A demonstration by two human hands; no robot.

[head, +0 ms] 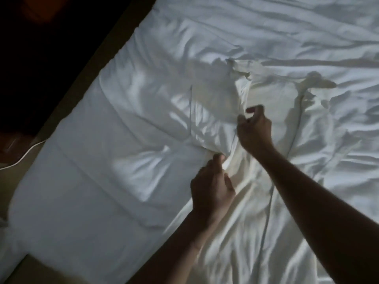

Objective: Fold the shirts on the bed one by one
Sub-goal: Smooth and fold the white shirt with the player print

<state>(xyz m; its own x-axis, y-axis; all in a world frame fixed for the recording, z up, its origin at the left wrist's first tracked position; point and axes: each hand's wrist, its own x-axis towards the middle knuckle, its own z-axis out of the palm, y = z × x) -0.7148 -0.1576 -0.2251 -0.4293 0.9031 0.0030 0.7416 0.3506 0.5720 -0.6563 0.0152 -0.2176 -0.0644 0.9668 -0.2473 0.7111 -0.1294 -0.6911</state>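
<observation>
A cream shirt (272,99) lies crumpled on the white bed sheet (102,181), with its collar (238,66) toward the far side and one sleeve (320,82) spread to the right. Part of the shirt is folded over along a lengthwise crease (239,95). My left hand (211,187) grips a bunch of the shirt's fabric near its lower middle. My right hand (254,130), farther up, has its fingers curled and pinches the folded edge of the shirt. The lower shirt runs under my forearms.
The bed's left edge (86,83) runs diagonally, with dark floor beyond it. A white cable (20,158) lies on the floor at the left. Wrinkled sheet stretches across the top and the right.
</observation>
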